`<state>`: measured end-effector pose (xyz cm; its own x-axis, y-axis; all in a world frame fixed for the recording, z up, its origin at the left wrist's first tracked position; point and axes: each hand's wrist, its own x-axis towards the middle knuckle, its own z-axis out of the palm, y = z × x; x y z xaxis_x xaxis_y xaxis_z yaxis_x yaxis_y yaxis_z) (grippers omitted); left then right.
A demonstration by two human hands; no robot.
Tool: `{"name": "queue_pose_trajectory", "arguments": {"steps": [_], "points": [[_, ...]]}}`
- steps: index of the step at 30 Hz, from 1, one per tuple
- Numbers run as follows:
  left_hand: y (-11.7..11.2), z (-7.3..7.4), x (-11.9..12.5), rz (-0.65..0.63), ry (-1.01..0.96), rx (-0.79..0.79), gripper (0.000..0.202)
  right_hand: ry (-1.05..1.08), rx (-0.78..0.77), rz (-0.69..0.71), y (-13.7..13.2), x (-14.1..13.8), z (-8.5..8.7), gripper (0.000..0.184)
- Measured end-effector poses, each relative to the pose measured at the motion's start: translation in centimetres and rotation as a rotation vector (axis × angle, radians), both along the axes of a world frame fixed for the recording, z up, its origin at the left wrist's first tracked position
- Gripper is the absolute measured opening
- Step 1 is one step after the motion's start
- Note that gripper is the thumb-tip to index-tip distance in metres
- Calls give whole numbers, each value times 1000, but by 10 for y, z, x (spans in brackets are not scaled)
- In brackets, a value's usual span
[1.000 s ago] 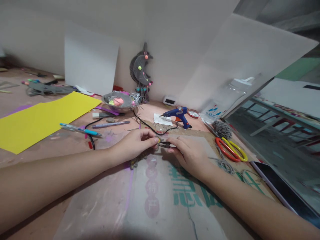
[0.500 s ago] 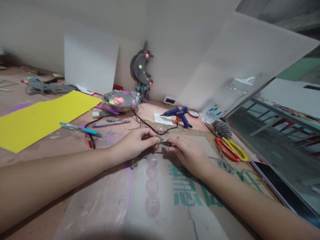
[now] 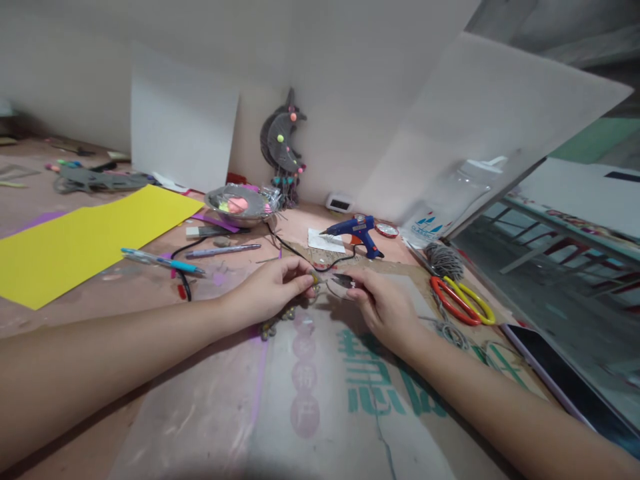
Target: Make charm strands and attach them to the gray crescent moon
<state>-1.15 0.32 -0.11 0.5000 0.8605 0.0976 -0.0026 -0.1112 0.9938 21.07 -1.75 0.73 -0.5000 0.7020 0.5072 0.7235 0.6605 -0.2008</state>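
Note:
My left hand (image 3: 287, 283) pinches one end of a strand of small yellowish-brown bead-like pieces (image 3: 273, 325), which trails below the fingers onto the plastic-covered board. A little yellow bit (image 3: 315, 278) shows at the fingertips. My right hand (image 3: 383, 303) is closed round small dark-jawed pliers (image 3: 343, 281). The jaws point left and stand apart, a short way from the left fingertips. Most of the handles are hidden in the right palm. Whether a thin wire links the strand to the jaws I cannot tell.
Behind my hands lie a blue glue gun (image 3: 357, 230) and its black cord. Orange-and-yellow scissors (image 3: 457, 300), grey yarn (image 3: 444, 260) and a phone (image 3: 565, 373) are at the right. Pens (image 3: 165, 262), yellow card (image 3: 95, 240) and a filled metal bowl (image 3: 213, 203) are at the left.
The pliers have drawn back slightly right from the left fingertips, and their jaws have opened. My left hand stays nearly in place.

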Motion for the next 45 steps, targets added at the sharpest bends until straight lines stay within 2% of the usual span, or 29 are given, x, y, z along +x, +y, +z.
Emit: {"name": "queue_pose_trajectory", "arguments": {"steps": [5,8,13,18,29,40,45], "points": [[-6,3,-1,4,98,67,15,92,-52,-96,16,3,-7,34],[-9,5,-2,18,165,139,15,191,-63,-133,18,3,-3,36],[-14,11,-1,56,238,244,11,240,-163,23,-1,-8,14,17],[-18,15,0,82,271,351,11,276,-165,112,-14,-18,12,12],[-18,8,0,8,257,382,9,299,-124,134,-15,-17,7,5],[-19,9,-1,16,319,412,7,234,-98,153,-17,-19,11,5],[-19,11,0,12,303,374,8,142,-1,170,-14,-15,8,9]]}}
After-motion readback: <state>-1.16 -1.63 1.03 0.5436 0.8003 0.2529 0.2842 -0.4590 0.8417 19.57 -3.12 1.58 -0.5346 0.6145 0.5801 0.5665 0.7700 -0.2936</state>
